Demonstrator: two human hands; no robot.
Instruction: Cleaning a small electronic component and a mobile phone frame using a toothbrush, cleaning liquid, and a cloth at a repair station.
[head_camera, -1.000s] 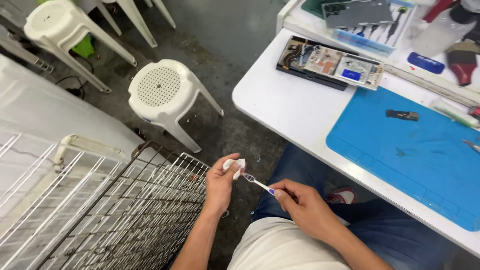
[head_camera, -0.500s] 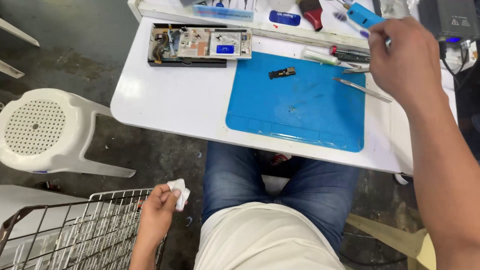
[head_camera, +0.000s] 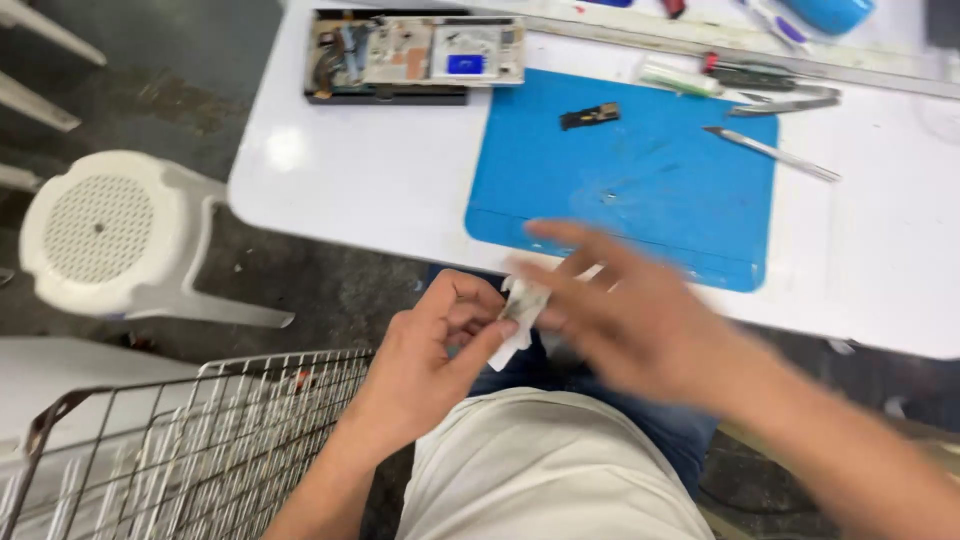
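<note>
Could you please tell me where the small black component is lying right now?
In the head view, the small black component lies on the upper part of the blue mat, right of the opened phone and left of the tweezers.

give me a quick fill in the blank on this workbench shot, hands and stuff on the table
1. The left hand pinches a small white ____ over the person's lap.
2. The mat on the table is ____ in colour.
3. The opened phone lies to the ____ of the mat.
4. Beside the table stands a white plastic ____, with a wire rack nearer the camera.

Missing words: wipe; blue; left; stool

The right hand is motion-blurred, so its grip cannot be told.
</note>
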